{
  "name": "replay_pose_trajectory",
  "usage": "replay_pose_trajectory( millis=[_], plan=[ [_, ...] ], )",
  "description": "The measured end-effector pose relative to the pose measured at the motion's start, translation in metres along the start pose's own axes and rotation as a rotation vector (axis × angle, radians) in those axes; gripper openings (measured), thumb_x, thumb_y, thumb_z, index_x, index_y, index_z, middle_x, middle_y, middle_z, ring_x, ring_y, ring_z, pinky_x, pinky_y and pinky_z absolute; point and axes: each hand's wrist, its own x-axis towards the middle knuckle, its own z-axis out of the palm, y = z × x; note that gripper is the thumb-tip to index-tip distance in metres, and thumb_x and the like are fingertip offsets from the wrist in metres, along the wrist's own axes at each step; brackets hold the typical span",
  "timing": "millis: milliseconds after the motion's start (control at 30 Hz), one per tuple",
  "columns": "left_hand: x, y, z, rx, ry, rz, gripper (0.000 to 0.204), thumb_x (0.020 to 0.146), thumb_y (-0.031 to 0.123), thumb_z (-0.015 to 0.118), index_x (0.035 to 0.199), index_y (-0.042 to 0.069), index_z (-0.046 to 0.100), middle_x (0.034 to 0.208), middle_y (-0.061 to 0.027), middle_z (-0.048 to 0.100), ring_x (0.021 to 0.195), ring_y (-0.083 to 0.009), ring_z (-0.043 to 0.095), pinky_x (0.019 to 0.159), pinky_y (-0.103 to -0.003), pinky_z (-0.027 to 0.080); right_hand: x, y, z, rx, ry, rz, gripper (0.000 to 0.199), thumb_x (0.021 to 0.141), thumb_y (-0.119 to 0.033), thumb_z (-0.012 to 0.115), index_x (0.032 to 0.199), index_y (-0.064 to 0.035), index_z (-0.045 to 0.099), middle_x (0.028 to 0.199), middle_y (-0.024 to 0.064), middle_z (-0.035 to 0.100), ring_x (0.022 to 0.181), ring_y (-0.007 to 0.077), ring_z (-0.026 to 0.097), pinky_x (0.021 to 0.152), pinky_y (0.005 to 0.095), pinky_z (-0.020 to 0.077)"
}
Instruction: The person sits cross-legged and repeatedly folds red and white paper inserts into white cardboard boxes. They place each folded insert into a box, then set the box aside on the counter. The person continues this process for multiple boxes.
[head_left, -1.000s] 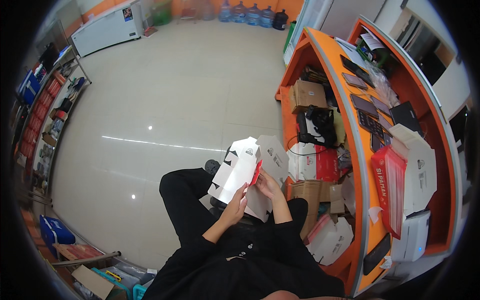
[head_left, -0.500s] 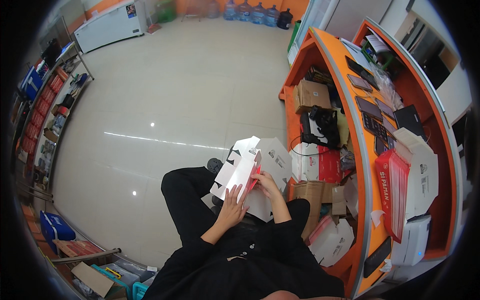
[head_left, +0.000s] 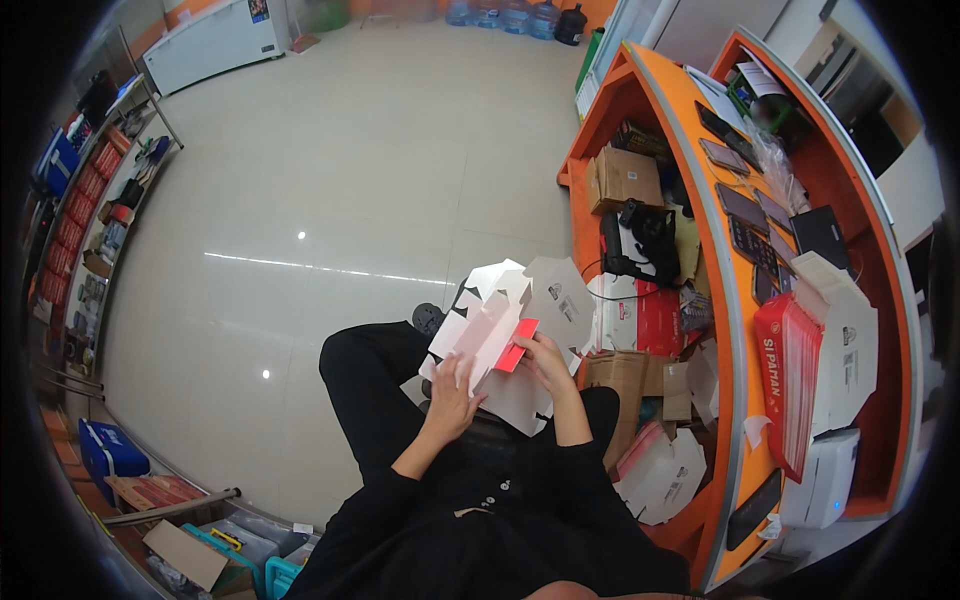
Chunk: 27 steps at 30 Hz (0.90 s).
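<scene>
A partly folded cardboard box [head_left: 487, 322], white inside with a red outer side, lies over my lap. My left hand [head_left: 453, 402] grips its near left end, fingers bent over the edge and thumb at the side. On the right, my right hand [head_left: 545, 362] pinches the red flap [head_left: 517, 347] between thumb and fingers. Beneath the box rests a flat white carton sheet [head_left: 562, 300] with cut corners and dark print. The undersides of both the box and the sheet are hidden.
An orange counter [head_left: 683, 130] on my right carries several phones [head_left: 742, 207] and a stack of red-and-white box blanks [head_left: 785, 385]. Its lower shelf holds a brown carton [head_left: 628, 180] and more white blanks [head_left: 665, 480]. A stocked shelf [head_left: 105, 215] stands left, near a blue case [head_left: 110, 460].
The box has opened up and turned, showing more of its inside. My right hand has moved slightly right with the red flap folded outward; my left hand has shifted down and left.
</scene>
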Motion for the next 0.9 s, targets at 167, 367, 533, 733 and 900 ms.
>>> replay_pose_trajectory(
  millis=[167,367,533,733,900],
  plan=[
    [0.005,0.022,-0.020,-0.540,-0.095,-0.034,0.043,0.089,0.005,0.049,0.131,0.013,0.048,0.130,-0.0146,0.045,0.111,-0.0318,0.054,0.090,-0.036,0.046,-0.018,-0.004,0.001,-0.064,-0.009,-0.079,0.030,0.087,-0.013,0.062,0.113,-0.0009,0.054,0.102,0.0087,0.063,0.090,0.0167,0.063,0.080,0.0290,0.0508],
    [0.035,0.040,-0.031,-0.419,-0.017,0.146,0.043,0.092,0.017,0.048,0.134,0.012,0.046,0.134,-0.0159,0.042,0.118,-0.0361,0.044,0.098,-0.042,0.038,-0.044,0.000,0.015,-0.180,0.042,-0.317,0.027,0.088,-0.012,0.062,0.111,-0.0004,0.055,0.097,0.0070,0.064,0.081,0.0122,0.062,0.069,0.0255,0.0515],
    [0.044,0.054,-0.038,-0.418,0.008,0.071,0.043,0.093,0.019,0.046,0.135,0.008,0.045,0.136,-0.0182,0.038,0.118,-0.0385,0.040,0.101,-0.041,0.034,-0.064,-0.006,0.035,-0.185,0.038,-0.478,0.020,0.089,-0.010,0.061,0.106,-0.0013,0.057,0.093,0.0056,0.064,0.078,0.0105,0.062,0.067,0.0242,0.0507],
    [0.044,0.042,-0.029,-0.763,-0.091,-0.070,0.065,0.085,0.020,0.064,0.140,0.003,0.035,0.137,-0.0187,0.036,0.121,-0.0304,0.041,0.099,-0.038,0.036,-0.081,-0.012,0.042,-0.235,-0.023,-0.493,0.027,0.088,-0.015,0.062,0.108,0.0023,0.058,0.094,0.0044,0.063,0.083,0.0113,0.059,0.076,0.0254,0.0466],
    [0.044,0.027,-0.062,-0.821,-0.434,-0.184,0.070,0.063,0.018,0.083,0.122,0.001,0.050,0.113,-0.0128,0.059,0.106,-0.0210,0.057,0.089,-0.033,0.045,-0.092,-0.008,0.028,-0.347,-0.230,-0.514,0.037,0.094,-0.030,0.049,0.111,0.0016,0.057,0.107,0.0064,0.058,0.098,0.0143,0.055,0.087,0.0299,0.0424]
  ],
)
